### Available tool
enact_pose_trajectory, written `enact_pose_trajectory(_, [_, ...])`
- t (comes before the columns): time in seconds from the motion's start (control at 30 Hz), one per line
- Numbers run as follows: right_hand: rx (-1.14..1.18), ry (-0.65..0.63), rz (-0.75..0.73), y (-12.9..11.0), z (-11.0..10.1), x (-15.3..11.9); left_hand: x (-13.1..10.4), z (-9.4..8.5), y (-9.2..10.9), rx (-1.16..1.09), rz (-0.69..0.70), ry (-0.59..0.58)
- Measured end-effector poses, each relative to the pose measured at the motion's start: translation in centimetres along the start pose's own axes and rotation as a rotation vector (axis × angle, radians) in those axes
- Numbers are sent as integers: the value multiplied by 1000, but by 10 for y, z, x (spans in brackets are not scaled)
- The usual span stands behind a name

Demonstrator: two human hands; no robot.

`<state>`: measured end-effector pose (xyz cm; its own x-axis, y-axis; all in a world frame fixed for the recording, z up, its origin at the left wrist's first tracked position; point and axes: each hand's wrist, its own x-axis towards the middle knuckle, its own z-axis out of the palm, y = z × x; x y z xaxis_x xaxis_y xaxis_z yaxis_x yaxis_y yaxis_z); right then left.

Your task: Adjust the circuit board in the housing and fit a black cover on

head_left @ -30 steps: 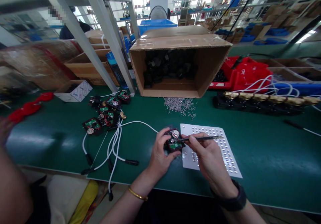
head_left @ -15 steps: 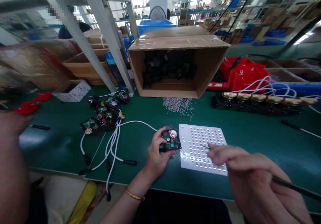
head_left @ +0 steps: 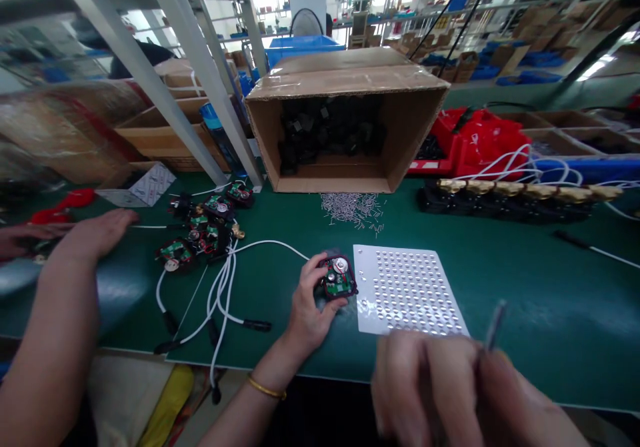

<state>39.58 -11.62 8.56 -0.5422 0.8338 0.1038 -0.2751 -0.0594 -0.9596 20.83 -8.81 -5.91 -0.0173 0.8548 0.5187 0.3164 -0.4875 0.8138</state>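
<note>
From the head view I see my left hand [head_left: 307,310] curled around a small black module [head_left: 338,277], its green circuit board and round silver part facing up; it sits just above the green table [head_left: 525,300], touching the left edge of a white perforated tray [head_left: 407,290]. My right hand [head_left: 450,393] is close to the camera and blurred, fingers bunched around a thin dark tool [head_left: 495,323] that sticks up from them. A white cable [head_left: 273,245] runs from the module to a cluster of similar modules [head_left: 203,230] further left. A co-worker's hand [head_left: 97,233] lies flat on the table near that cluster. Behind the tray is a scatter of small metal pins [head_left: 353,207] and a cardboard box [head_left: 345,133] tipped on its side, holding black parts.
</note>
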Motion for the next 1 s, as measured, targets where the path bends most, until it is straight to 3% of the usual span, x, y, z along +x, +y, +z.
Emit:
enact_pose_trajectory(0.13, [168,354,46,24,-21,32,1,-1,4,-28,-102,2])
enact_pose_trajectory(0.23, [229,433,136,42,-42,48,5,-5,10,53,-212,-40])
enact_pose_trajectory(0.4, [73,420,164,56,-58,65,12,-14,14,26,-207,-114])
enact_pose_trajectory(0.57, [-173,252,128,52,-55,77,15,-17,13,-20,-199,-175])
enact_pose_trajectory(0.73, [-313,195,153,45,-50,85,16,-17,15,-29,-225,-184])
enact_pose_trajectory(1.0, [-276,147,176,40,-45,91,16,-18,14,-1,-223,-196])
